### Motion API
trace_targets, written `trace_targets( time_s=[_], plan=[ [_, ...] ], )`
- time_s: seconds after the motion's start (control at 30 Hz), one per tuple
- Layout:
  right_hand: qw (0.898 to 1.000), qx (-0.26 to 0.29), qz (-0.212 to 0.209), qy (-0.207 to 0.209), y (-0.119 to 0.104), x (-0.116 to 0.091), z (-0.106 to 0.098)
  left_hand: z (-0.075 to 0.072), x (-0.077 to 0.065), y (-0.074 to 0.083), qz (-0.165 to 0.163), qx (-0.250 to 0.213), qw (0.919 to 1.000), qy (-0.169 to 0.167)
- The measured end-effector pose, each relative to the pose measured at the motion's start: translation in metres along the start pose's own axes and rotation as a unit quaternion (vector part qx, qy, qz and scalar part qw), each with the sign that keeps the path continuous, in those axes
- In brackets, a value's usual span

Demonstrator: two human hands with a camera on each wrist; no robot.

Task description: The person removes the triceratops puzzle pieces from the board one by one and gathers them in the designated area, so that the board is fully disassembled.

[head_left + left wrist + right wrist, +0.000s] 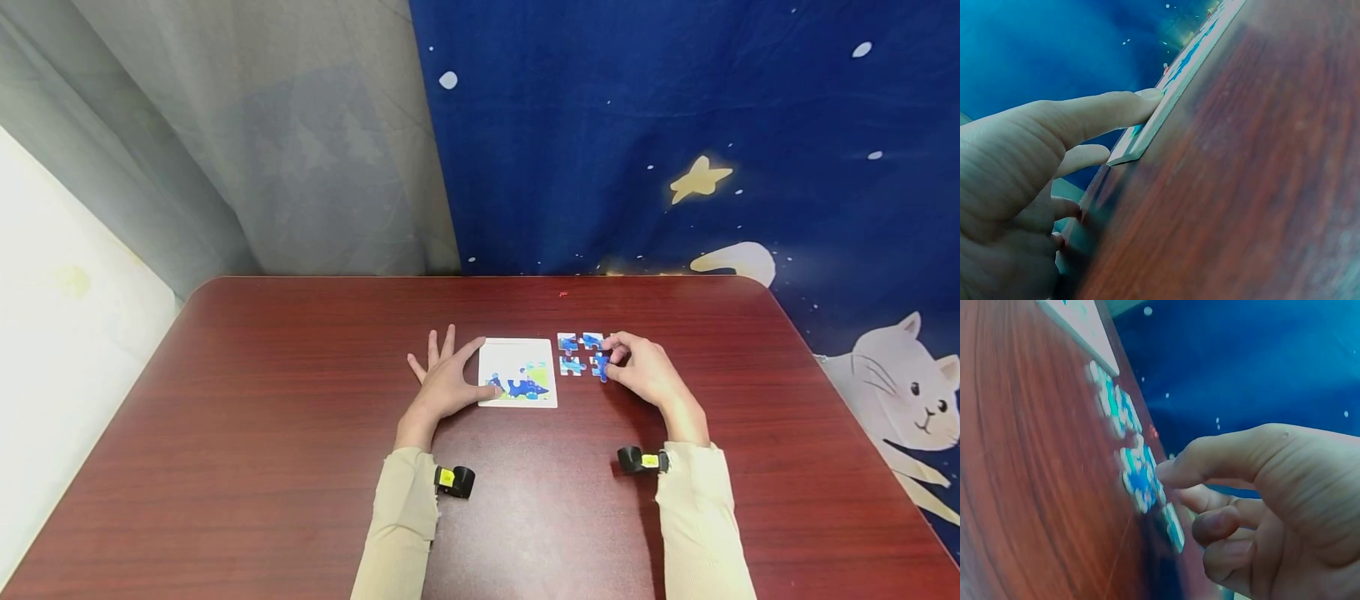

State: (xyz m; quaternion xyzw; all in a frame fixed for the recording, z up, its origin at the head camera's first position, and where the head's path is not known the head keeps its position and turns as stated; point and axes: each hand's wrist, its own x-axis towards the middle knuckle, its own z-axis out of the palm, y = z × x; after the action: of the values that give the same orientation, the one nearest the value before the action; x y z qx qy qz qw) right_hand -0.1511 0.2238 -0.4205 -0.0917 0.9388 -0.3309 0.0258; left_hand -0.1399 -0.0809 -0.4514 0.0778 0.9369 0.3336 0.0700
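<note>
My left hand (pixel 447 379) lies at the left side of a square white puzzle board (pixel 515 354). Its thumb rests on the board's lower left part, the index finger reaches the upper left corner, and the other fingers spread out over the table. Part of a blue picture is fitted in the board. To the right, my right hand (pixel 643 367) has its fingers bent, with thumb and index fingertip at the right edge of a blue puzzle piece (pixel 1140 481). Another piece (pixel 1173 528) lies by these fingers, mostly covered by the hand in the head view.
Between board and right hand lie loose puzzle pieces (pixel 570 365) in rows. A tiny red scrap (pixel 563 293) is near the back edge of the reddish-brown table (pixel 300 433). Grey and blue curtains (pixel 600 125) hang behind it. Each wrist wears a black camera (pixel 462 482).
</note>
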Motion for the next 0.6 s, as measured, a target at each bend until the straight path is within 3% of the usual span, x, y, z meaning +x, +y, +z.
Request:
trace_targets(
  time_s=[0.13, 0.33, 0.6],
  plan=[
    [1.000, 0.008, -0.028, -0.002, -0.016, 0.004, 0.010, 0.000, 0.000, -0.001, -0.002, 0.000, 1.0000, 0.000],
    [0.995, -0.005, -0.082, -0.062, -0.042, 0.009, 0.038, 0.000, 0.000, -0.001, -0.002, 0.000, 1.0000, 0.001],
    [0.992, -0.022, -0.088, -0.083, -0.049, 0.009, 0.051, 0.000, 0.000, 0.000, 0.000, 0.003, 1.0000, 0.002]
  ],
)
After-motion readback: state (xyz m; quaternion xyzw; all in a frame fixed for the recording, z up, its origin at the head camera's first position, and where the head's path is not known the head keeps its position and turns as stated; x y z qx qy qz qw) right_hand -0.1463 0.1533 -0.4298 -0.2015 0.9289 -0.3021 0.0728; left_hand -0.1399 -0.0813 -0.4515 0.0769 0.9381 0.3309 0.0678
